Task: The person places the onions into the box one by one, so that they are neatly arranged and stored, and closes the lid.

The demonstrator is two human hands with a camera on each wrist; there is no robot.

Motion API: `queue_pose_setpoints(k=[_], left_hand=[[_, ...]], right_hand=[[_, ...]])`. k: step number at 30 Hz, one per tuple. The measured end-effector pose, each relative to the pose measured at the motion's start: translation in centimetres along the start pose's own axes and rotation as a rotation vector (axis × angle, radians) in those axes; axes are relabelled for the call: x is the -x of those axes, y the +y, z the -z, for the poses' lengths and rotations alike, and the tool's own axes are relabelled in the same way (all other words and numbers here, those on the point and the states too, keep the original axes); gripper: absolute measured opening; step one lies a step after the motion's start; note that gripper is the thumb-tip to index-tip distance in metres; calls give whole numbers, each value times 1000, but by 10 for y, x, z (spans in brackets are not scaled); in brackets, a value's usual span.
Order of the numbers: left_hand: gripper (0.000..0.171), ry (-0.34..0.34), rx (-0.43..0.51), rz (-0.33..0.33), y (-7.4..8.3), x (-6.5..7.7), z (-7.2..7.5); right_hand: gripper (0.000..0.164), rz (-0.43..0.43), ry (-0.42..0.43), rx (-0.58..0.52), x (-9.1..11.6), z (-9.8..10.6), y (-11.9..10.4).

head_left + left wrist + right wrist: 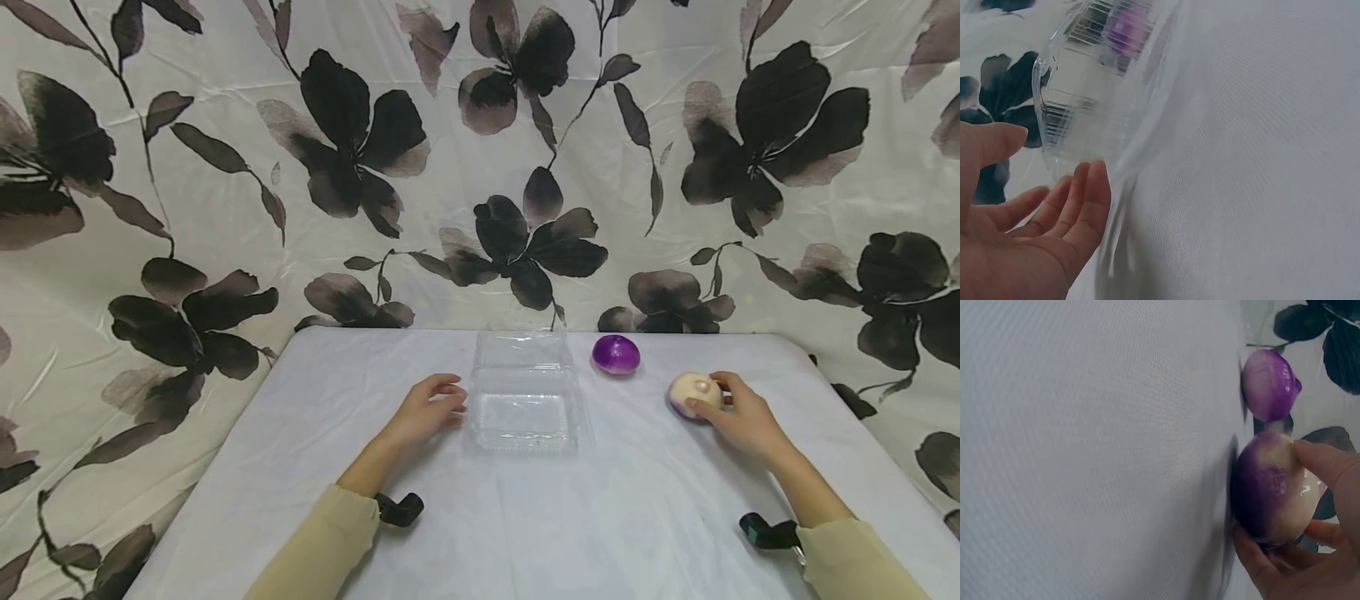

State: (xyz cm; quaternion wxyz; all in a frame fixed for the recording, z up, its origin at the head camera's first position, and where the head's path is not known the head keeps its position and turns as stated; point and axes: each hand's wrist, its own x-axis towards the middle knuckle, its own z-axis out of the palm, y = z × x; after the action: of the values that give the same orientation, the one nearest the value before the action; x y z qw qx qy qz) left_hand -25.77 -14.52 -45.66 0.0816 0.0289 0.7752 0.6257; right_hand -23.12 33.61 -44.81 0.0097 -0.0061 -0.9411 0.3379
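Observation:
My right hand [746,415] holds a glossy, round cream-and-purple turnip-like vegetable [694,395] between thumb and fingers, low over the right part of the table. Up close in the right wrist view, the vegetable [1275,487] has a dark purple underside, and the thumb [1322,462] presses its pale top. My left hand [426,408] is at the left side of a clear plastic clamshell box [525,421], its fingers loosely bent and holding nothing. In the left wrist view those fingertips [1094,175] are right by the box wall.
A shiny purple onion-like vegetable [617,355] sits near the table's back edge, just right of the box. The box lies with its lid [522,350] folded back. White cloth covers the table [525,525], and a flowered curtain [450,167] hangs behind it.

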Motion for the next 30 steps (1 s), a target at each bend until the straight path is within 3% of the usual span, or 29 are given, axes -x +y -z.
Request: queue_pose_setpoints(k=[12, 18, 30], left_hand=[[41, -27, 117, 35, -2, -4, -11], [38, -6, 84, 74, -3, -2, -14], [31, 1, 99, 50, -3, -4, -16]], right_hand=[[76, -9, -14, -35, 3, -1, 2], [78, -1, -23, -55, 4, -1, 1], [77, 44, -9, -92, 9, -2, -24]])
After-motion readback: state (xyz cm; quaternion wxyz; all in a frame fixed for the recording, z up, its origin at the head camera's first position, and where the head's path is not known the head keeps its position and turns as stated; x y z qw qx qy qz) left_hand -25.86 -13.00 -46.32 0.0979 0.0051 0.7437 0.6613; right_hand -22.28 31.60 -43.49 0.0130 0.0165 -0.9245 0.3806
